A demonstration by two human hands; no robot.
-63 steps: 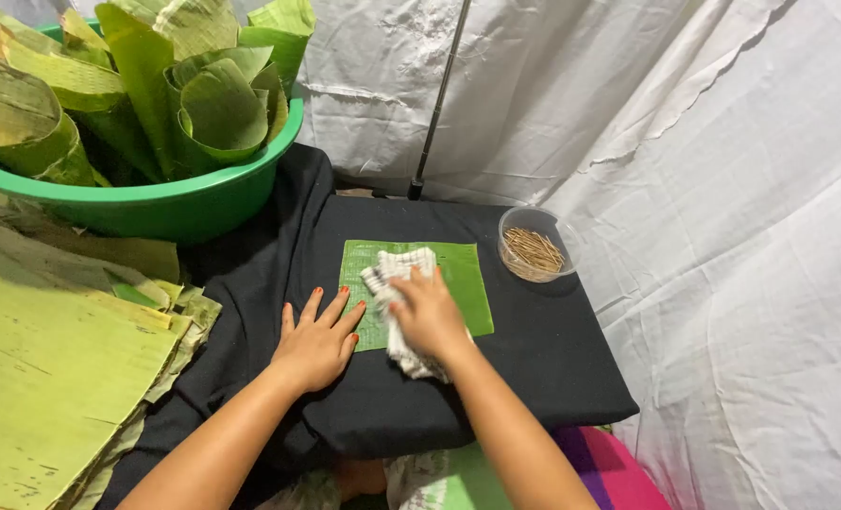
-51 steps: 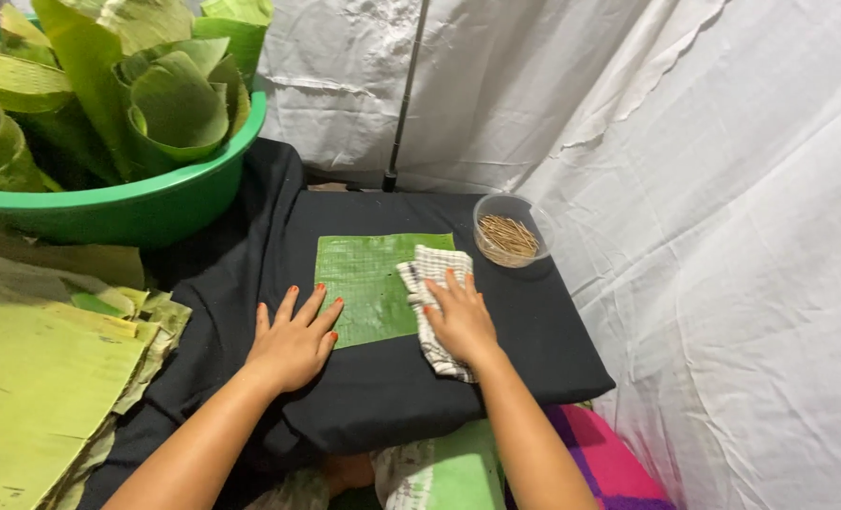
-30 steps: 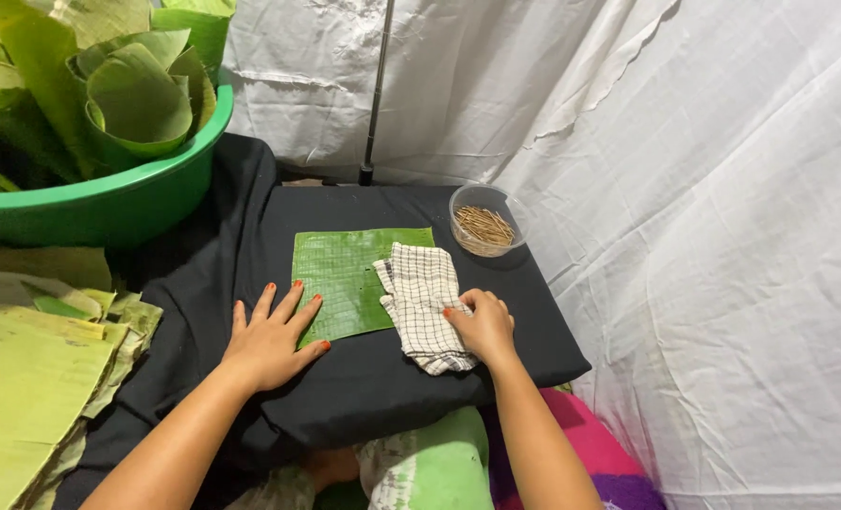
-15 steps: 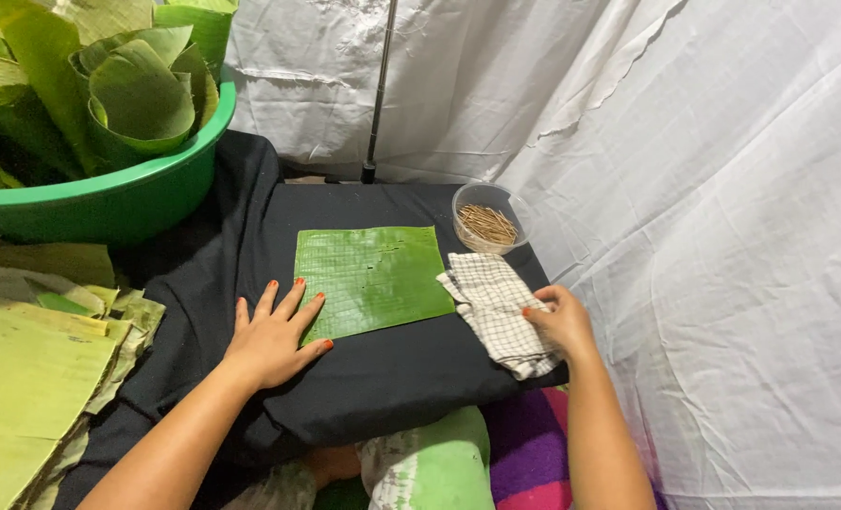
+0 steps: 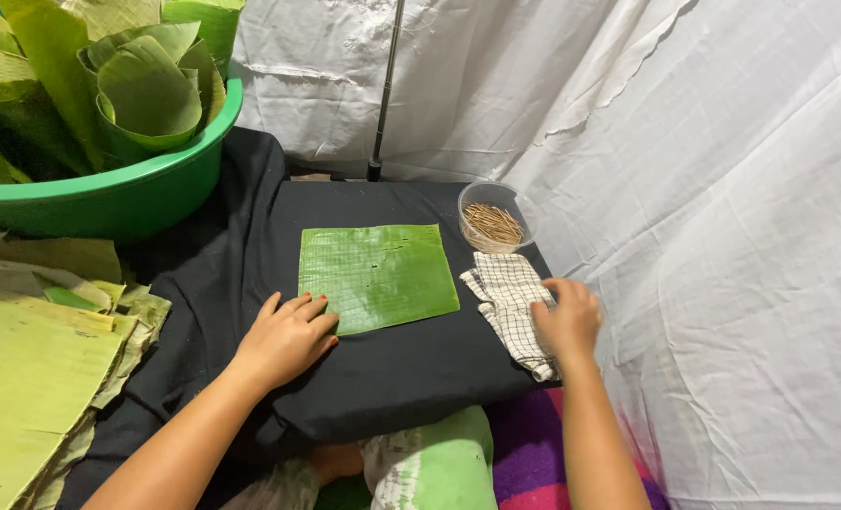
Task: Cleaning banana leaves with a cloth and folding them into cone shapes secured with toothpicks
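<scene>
White cloth sheets hang behind and to the right of a low table draped in black fabric. On it lies a flat rectangular piece of banana leaf, its near left corner under the fingertips of the left hand, which rests palm down with fingers spread and grips nothing. Right of the leaf, near the table edge, a checked cloth lies crumpled; the right hand rests on its right side, fingers curled, though blur hides whether it actually pinches the cloth. Just beyond the cloth stands a small clear bowl of thin wooden sticks. At far left, a green plastic basin holds rolled banana leaves, with flat leaf sheets stacked below it.
</scene>
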